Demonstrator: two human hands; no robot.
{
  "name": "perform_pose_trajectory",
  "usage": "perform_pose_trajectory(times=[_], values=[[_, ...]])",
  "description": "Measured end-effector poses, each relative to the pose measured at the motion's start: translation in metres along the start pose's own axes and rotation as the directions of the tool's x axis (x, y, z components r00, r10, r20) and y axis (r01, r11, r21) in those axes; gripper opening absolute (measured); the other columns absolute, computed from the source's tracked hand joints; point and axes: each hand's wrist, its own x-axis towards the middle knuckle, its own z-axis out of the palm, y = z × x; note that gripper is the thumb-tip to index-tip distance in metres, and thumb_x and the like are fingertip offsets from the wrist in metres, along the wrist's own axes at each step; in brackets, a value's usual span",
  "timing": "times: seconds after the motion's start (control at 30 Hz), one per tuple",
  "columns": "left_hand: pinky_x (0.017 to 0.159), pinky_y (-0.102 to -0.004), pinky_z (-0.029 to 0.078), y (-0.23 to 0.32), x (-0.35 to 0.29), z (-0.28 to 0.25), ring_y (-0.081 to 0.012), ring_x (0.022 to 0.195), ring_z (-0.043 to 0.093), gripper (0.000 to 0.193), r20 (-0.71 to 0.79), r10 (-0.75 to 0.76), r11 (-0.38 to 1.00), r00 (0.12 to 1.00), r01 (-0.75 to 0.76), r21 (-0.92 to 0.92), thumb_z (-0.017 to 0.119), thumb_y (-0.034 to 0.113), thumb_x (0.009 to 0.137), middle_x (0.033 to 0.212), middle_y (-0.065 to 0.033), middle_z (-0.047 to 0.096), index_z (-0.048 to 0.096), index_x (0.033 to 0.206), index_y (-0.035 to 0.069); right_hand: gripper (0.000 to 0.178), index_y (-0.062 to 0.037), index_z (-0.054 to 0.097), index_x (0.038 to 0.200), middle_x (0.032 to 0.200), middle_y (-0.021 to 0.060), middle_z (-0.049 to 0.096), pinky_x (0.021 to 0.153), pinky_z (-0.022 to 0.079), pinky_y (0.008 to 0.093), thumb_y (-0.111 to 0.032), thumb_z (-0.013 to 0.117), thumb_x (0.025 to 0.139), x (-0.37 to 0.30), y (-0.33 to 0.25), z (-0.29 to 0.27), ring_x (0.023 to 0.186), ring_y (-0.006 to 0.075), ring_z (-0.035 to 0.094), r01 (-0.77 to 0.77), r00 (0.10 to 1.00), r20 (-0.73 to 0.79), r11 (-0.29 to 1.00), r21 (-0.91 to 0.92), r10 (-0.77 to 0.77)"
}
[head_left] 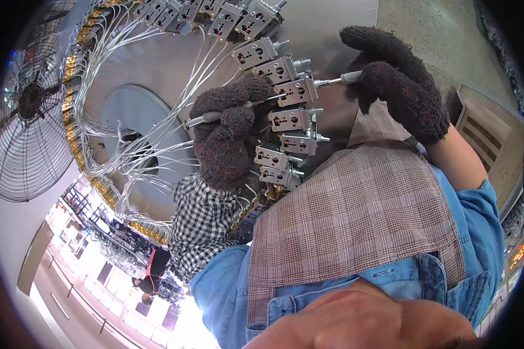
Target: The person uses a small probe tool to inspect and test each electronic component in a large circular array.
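My left hand, in a dark knitted glove, is closed around a slim tool with a grey handle. The tool's thin shaft points at the side of a small metal switch box with a threaded stem. My right hand, gloved alike, pinches the grey handle of a thin screwdriver, its shaft lined up with the end of that box's stem. Whether the tip touches inside the stem is too small to tell. Similar metal boxes stand in a curved row above and below it.
White wires run from the boxes across a round metal table to a grey central disc. Brass-coloured terminals line the rim. A caged fan stands at left, a wooden crate at right. Another person is farther off.
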Motion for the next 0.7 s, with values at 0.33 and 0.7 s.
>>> perform_pose_trajectory(times=[0.33,0.7], values=[[0.07,-0.0337,0.056,-0.002,0.005,0.002,-0.0289,0.092,0.061,0.026,0.028,0.072,0.997,0.997,-0.073,0.025,0.061,0.016,0.083,0.101,-0.0177,0.06,0.05,0.102,0.002,0.038,-0.0094,0.051,0.122,0.082,0.0081,0.061,0.058,0.05,0.0257,-0.024,0.055,0.087,0.001,0.003,-0.001,0.069,0.0131,0.06,0.019,1.0,-0.006,0.999,0.027,-0.019],[0.068,-0.034,0.056,0.004,0.007,0.005,-0.0284,0.09,0.062,0.028,-0.025,0.053,0.999,0.998,-0.053,-0.003,0.061,0.013,0.082,0.101,-0.018,0.06,0.051,0.104,0.0,0.038,-0.0084,0.05,0.122,0.086,0.0082,0.061,0.061,0.051,0.0266,-0.025,0.055,0.087,0.005,-0.008,-0.004,0.072,0.0141,0.06,-0.061,0.998,0.026,0.998,0.005,0.061]])
